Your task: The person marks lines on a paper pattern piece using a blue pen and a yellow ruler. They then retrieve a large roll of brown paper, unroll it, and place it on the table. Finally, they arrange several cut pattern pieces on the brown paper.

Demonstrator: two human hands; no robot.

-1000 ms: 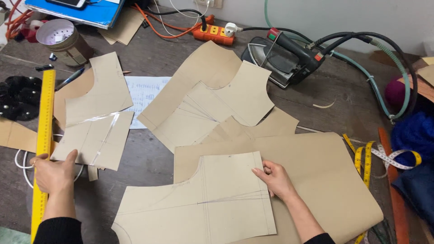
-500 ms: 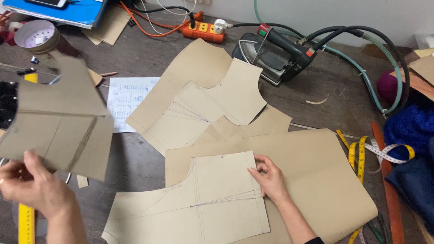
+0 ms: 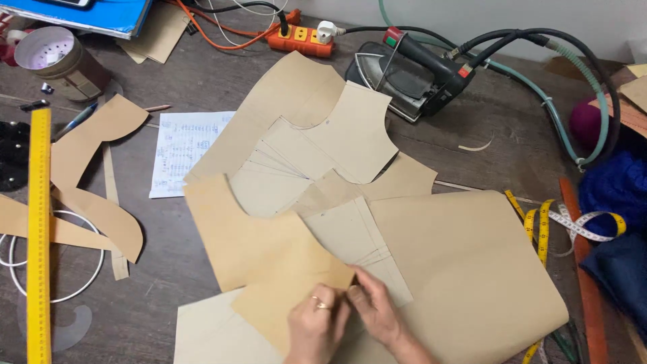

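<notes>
A tan paper pattern piece (image 3: 259, 253) lies across the middle of the stack of other paper patterns (image 3: 350, 135). My left hand (image 3: 315, 327), with a ring on one finger, pinches its lower right edge. My right hand (image 3: 379, 315) sits right beside it, fingertips gripping the same corner. Under both hands are a paler pattern sheet (image 3: 350, 236) and a large tan sheet (image 3: 472, 269). My forearms leave the frame at the bottom edge.
A long yellow ruler (image 3: 39, 229) lies at the left beside curved paper offcuts (image 3: 94, 135). A written note sheet (image 3: 182, 152), a steam iron (image 3: 411, 74) with hoses, an orange power strip (image 3: 300, 40), a tape measure (image 3: 539, 229) and blue fabric (image 3: 617, 192) surround the patterns.
My left hand lifted the tan pattern piece from the left side of the table and carried it over onto the middle stack. My right hand moved from the lower sheet to that piece's corner.
</notes>
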